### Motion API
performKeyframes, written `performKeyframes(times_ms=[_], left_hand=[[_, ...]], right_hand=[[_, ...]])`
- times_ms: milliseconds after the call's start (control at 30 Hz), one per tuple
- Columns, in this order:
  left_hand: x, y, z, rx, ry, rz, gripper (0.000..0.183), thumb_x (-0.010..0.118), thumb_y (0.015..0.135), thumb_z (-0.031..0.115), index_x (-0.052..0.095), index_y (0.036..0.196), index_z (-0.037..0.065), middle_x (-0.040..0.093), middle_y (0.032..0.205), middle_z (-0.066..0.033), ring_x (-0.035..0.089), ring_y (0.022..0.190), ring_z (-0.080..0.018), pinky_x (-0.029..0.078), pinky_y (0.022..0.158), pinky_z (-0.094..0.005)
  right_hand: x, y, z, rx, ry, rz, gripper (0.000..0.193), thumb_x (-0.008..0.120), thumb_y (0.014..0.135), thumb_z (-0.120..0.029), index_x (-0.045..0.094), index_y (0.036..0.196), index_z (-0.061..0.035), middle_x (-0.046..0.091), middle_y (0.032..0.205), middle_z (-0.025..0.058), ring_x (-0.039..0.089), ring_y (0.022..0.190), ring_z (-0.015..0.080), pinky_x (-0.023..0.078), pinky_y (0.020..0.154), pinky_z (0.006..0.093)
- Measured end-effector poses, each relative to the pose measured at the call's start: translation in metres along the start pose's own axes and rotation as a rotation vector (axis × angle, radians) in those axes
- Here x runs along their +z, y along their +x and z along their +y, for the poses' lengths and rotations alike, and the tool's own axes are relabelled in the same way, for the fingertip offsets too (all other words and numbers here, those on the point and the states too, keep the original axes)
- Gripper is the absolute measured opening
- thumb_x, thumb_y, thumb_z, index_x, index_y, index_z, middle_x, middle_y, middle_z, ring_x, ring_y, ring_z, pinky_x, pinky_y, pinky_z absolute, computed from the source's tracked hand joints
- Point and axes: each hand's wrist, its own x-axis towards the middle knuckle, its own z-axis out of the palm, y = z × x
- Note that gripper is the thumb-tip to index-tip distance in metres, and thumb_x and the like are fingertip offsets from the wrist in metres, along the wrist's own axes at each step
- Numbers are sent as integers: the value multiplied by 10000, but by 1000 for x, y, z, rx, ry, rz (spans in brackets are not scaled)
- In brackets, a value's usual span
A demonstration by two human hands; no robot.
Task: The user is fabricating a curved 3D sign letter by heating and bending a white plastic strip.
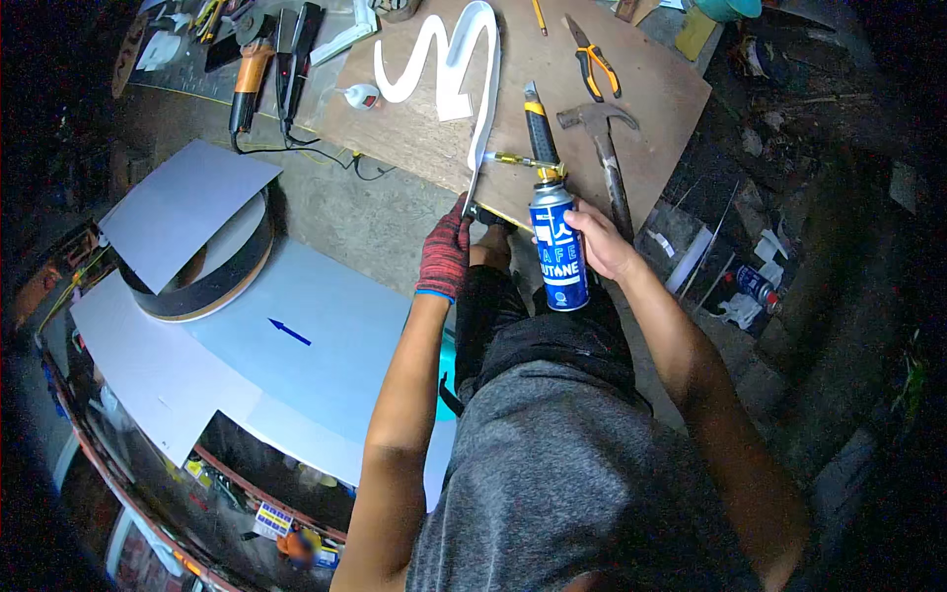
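Observation:
My left hand [444,255], in a red and black knit glove, pinches the lower end of a long, thin white strip [490,99] at the near edge of a plywood board [651,89]. The strip bends up along a white curved, letter-like piece [426,59] lying on the board. My bare right hand [604,244] is wrapped around the blue can of a butane torch [559,261], held upright. Its brass nozzle [513,159] points left, with the tip close to the strip. I cannot make out a flame.
On the board lie a claw hammer [610,158], orange-handled pliers [594,64], a utility knife [540,128], a pencil [540,17] and a small glue bottle [361,96]. An angle grinder [251,81] rests farther left. White sheets [326,326] and a round black-walled form [232,261] stand at left.

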Motion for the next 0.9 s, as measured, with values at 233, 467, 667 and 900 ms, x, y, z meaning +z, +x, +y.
performKeyframes(times_ms=[233,467,667,900], left_hand=[[-1,0,1,24,87,-9,407,476,978,108,502,1384,118,672,1065,-195,666,959,-330,525,829,-400],[-3,2,6,9,73,-15,397,472,973,111,517,1368,117,660,1086,-199,656,977,-337,518,850,-410],[-3,1,1,-1,47,-29,408,468,968,106,509,1374,120,654,1093,-207,653,975,-345,513,855,-415],[-3,2,5,-3,49,-38,430,475,961,102,498,1388,143,638,1105,-231,642,995,-363,508,861,-422]], right_hand=[[2,-1,-6,-8,-16,-1,430,502,959,-278,479,1287,0,638,1154,142,652,974,204,539,864,344],[1,-5,-1,-15,-47,-27,423,528,949,-272,480,1290,-26,638,1120,121,647,973,198,538,858,344],[-4,6,-11,-40,-5,34,456,537,942,-267,455,1325,-33,635,1130,113,643,1017,202,526,912,366],[-7,6,-17,-65,-49,-10,469,597,935,-257,461,1323,-32,596,1182,94,580,1093,185,465,969,351]])
